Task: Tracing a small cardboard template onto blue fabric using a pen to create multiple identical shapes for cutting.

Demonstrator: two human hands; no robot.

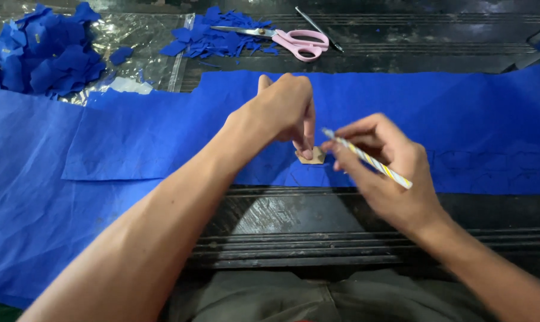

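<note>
the left hand pins a small tan template flat on the blue sheet at centre, so it cannot slip; the right hand, at its 3 o'clock, grips a striped pencil against its edge. pink scissors lie at 12.

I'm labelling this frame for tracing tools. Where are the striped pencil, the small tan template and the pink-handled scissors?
Striped pencil (368, 160): head view, mid-shaft.
Small tan cardboard template (312, 157): head view, its exposed lower face.
Pink-handled scissors (300, 42): head view, on the handle loops.
</note>
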